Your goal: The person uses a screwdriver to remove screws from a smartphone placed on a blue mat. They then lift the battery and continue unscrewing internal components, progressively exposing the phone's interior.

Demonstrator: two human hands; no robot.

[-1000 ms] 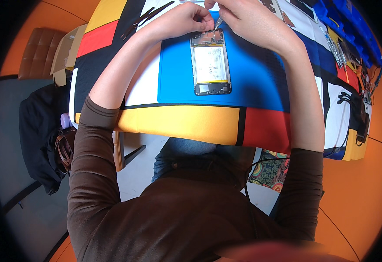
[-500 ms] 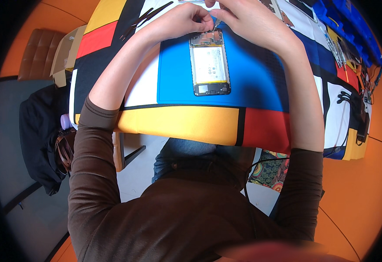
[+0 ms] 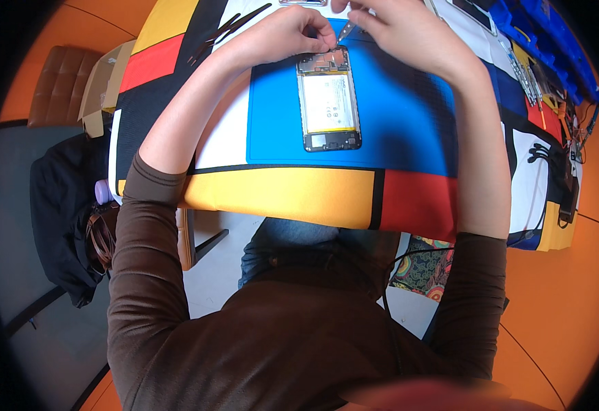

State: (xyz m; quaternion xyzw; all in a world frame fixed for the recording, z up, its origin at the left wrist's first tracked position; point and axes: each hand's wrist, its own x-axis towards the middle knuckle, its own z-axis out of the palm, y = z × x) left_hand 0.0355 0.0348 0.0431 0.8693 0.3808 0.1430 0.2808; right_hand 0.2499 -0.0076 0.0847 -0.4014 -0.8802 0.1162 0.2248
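An opened smartphone (image 3: 328,103) lies flat on a blue mat (image 3: 395,130), its white battery and bare circuit board showing. My left hand (image 3: 291,32) is at the phone's far end, thumb and forefinger pinched together at its top edge. Whatever is between those fingertips is too small to make out. My right hand (image 3: 412,38) is closed around metal tweezers (image 3: 345,32), their tip pointing down at the phone's top edge beside my left fingertips.
Slim dark tools (image 3: 234,26) lie left of my left forearm. At the far right are blue bins (image 3: 553,48), several screwdrivers (image 3: 524,75) and tangled cables. A patterned cloth (image 3: 279,195) covers the table to its near edge. A cardboard box (image 3: 101,89) stands beyond the left edge.
My right hand has shifted slightly right, and more of the tweezers shows. My left hand and the phone have hardly moved.
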